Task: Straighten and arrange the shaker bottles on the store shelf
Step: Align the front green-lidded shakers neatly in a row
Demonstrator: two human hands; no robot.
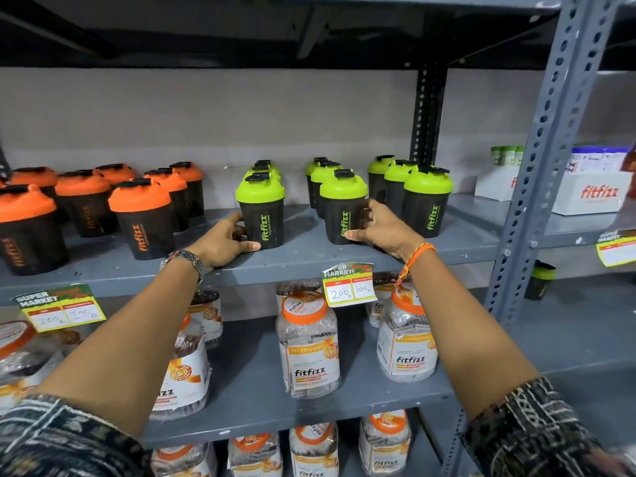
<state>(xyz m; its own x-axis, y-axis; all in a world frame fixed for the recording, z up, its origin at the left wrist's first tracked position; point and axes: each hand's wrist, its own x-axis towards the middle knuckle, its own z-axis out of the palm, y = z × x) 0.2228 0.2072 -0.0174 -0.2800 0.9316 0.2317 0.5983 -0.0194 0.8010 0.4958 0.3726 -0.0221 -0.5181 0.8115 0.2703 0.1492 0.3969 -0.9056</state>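
Black shaker bottles stand on a grey metal shelf (303,259). Several with orange lids (139,218) fill the left part. Green-lidded ones stand in three rows to the right. My left hand (223,244) grips the base of the front bottle of the left green row (262,211) from its left side. My right hand (382,230) grips the front bottle of the middle green row (340,208) from its right side. Both bottles stand upright with their logos facing me. The right green row (428,201) is untouched.
A perforated grey upright (537,160) bounds the shelf on the right; beyond it stand white fitfizz boxes (590,192). A price tag (349,285) hangs from the shelf edge. Clear jars with orange lids (308,342) fill the shelves below.
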